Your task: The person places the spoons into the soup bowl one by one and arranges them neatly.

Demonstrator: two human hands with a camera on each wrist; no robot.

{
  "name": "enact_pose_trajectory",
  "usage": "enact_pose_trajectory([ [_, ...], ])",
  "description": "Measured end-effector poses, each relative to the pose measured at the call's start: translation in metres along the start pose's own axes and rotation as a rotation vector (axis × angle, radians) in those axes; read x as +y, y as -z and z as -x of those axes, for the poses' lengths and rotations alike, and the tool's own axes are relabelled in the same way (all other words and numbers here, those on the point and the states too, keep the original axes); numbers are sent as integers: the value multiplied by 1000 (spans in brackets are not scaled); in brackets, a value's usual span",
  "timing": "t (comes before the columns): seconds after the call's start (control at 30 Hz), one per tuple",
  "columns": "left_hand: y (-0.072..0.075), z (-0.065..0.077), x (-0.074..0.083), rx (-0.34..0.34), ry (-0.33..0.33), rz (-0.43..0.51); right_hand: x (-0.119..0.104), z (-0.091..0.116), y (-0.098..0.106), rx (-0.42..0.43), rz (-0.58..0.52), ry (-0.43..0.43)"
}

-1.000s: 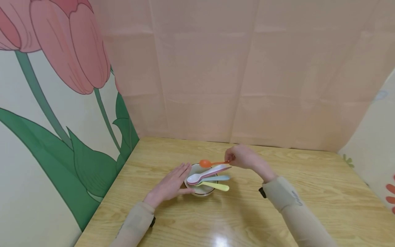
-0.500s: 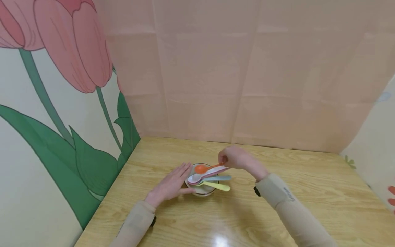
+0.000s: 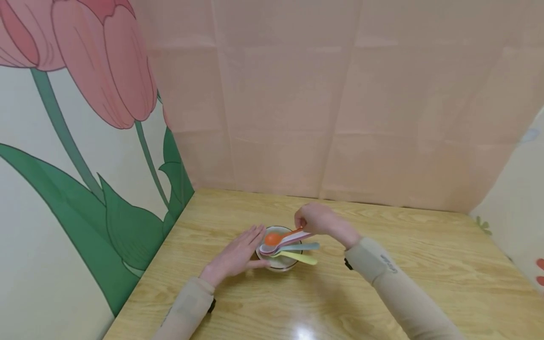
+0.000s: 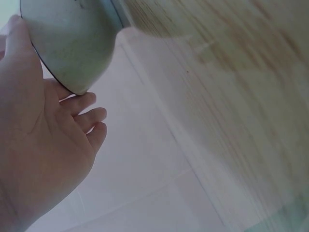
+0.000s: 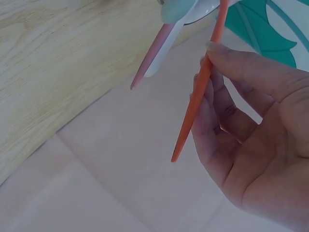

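My right hand (image 3: 318, 219) pinches the handle of an orange spoon (image 5: 197, 99) between thumb and fingertips. In the head view the orange bowl end lies over a white spoon (image 3: 302, 234) inside a dark-rimmed bowl (image 3: 278, 267). A pink spoon (image 5: 153, 55) sits just under the white one. Nearer me a light blue spoon (image 3: 303, 246) and a yellow spoon (image 3: 303, 258) lean with their handles over the bowl's right rim. My left hand (image 3: 235, 253) rests against the bowl's left side, fingers fairly straight and thumb spread on the near side. The left wrist view shows its fingertips touching the bowl's outside.
The bowl stands on a wood-grain table (image 3: 382, 283). Behind the table hangs a pinkish cloth (image 3: 331, 118). On the left rises a wall (image 3: 25, 245) painted with tulips, and another pale wall (image 3: 522, 189) stands at the right.
My right hand has moved left and slightly down with the orange spoon, whose bowl end has come from above the far rim to over the white spoon. My left hand stays at the bowl.
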State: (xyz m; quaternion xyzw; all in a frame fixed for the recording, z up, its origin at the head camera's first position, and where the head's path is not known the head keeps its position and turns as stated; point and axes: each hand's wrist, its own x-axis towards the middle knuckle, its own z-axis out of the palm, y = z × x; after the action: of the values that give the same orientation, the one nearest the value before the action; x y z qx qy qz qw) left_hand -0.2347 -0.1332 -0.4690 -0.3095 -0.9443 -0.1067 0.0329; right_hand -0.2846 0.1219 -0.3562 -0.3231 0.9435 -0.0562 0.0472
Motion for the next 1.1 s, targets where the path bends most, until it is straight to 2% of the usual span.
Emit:
enact_pose_trajectory([
  [0.3,-3,0,0,-1,15,17,-7,-9,-4,7,24,35],
  [0.7,2,-1,2,-4,16,16,-9,-19,-11,-9,16,5],
  [1.1,2,-2,2,-5,24,16,-5,-21,-15,31,26,52],
])
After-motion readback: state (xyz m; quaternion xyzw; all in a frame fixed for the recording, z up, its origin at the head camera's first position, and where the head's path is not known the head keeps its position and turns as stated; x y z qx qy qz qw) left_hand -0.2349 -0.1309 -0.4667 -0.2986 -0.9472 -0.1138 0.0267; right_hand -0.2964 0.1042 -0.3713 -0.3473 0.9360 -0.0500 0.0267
